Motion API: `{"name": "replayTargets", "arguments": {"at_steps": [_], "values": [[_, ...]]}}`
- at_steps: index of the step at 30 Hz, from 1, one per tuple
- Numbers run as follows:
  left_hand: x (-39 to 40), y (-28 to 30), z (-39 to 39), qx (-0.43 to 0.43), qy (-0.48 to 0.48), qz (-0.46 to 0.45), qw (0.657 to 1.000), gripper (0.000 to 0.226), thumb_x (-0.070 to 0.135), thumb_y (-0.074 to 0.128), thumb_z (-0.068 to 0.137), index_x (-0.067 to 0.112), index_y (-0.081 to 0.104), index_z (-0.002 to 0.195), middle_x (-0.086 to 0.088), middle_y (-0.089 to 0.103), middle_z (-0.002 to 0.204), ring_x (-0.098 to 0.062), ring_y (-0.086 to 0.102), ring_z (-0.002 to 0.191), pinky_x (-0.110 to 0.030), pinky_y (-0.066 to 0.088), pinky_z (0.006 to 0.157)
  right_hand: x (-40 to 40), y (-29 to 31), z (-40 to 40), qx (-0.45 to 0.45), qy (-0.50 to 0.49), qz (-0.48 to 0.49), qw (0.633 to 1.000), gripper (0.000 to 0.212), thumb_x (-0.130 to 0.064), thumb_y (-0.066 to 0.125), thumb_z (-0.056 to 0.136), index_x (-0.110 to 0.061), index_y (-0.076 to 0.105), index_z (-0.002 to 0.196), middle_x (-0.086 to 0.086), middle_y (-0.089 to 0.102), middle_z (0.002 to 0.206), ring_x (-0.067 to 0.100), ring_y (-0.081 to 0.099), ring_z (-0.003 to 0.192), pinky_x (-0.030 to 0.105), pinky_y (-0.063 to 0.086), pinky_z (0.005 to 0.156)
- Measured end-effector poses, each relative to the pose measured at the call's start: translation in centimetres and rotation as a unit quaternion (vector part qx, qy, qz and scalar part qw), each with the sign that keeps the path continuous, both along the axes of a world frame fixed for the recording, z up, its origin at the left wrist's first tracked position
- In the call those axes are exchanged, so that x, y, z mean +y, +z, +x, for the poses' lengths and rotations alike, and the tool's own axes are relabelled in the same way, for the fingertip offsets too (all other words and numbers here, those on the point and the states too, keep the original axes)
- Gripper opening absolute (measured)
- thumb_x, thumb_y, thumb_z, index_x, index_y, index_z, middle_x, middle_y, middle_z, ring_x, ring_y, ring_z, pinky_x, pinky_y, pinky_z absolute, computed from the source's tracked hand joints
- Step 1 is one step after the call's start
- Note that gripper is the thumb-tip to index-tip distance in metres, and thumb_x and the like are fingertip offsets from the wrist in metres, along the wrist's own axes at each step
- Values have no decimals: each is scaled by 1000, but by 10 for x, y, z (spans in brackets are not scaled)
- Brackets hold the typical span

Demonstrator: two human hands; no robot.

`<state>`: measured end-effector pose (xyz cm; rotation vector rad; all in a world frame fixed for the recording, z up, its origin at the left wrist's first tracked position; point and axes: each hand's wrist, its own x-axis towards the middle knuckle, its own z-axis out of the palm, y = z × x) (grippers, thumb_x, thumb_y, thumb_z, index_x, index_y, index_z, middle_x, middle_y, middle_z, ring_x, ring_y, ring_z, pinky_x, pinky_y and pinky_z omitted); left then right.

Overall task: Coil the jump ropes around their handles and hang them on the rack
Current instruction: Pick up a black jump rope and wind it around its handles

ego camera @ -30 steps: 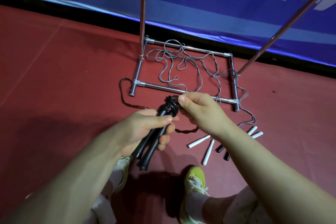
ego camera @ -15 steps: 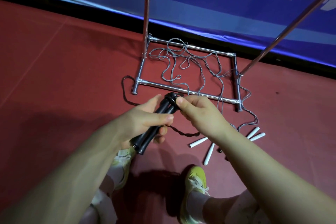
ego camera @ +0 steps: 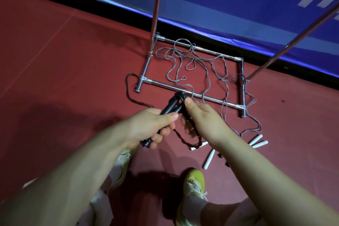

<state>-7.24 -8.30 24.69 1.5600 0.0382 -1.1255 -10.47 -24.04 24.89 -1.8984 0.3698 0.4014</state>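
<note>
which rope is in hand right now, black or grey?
The black rope: its handles sit in the left hand. The grey rope lies loose on the floor across the rack base.

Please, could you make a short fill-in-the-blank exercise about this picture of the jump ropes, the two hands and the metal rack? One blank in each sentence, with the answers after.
1. The left hand grips a pair of handles whose colour is ____.
2. The grey ropes lie tangled over the base of the ____.
3. The right hand pinches the ____ rope beside the handles.
4. The loose handles lying on the red floor are ____ in colour.

Answers: black; rack; black; white
</note>
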Motion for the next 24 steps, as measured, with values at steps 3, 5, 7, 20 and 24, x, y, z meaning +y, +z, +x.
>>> {"name": "replayTargets", "arguments": {"at_steps": [3, 5, 7, 20, 24], "values": [[-2, -5, -2, -30, 8, 16, 999, 38, 43, 42, 96, 11, 53, 78, 8, 38, 48, -7, 27, 37, -20, 26, 41, 0, -2, -1, 32, 1, 27, 999, 52, -43, 32, 101, -4, 55, 74, 9, 56, 60, 20, 52, 45, 29, 43, 52], [-3, -5, 0, -44, 15, 30, 998, 48, 51, 36, 95, 10, 54, 77, 7, 39, 46, -9, 28, 37, -21, 26, 42, 0, 0, -1, 48, 6, 33, 998, 52, -43, 32, 101, -5, 56, 75, 16, 56, 67, 21, 51, 46, 31, 43, 53], [-4, -8, 1, -79, 18, 63, 995, 57, 57, 29, 94, 10, 56, 74, 8, 41, 45, -11, 31, 36, -23, 27, 44, -1, 0, 0, 79, -13, 75, 994, 51, -46, 32, 100, -5, 56, 81, 17, 55, 74, 22, 51, 47, 30, 45, 52], [-8, -11, -1, -282, -99, 186, 936, 34, 46, 57, 84, 17, 43, 75, 2, 46, 63, -19, 43, 57, -32, 34, 56, 4, -1, 4, 41, -97, 27, 994, 44, -51, 44, 88, -13, 49, 66, -5, 35, 46, 13, 28, 38, 26, 26, 44], [-3, -2, -1, -19, -59, -13, 998, 19, 18, 68, 83, 13, 50, 82, 3, 49, 56, -9, 47, 45, -25, 46, 46, 4, 0, 3, 9, -117, 104, 988, 36, -39, 42, 92, -21, 32, 63, -4, 23, 49, 13, 17, 42, 27, 14, 47]]}}
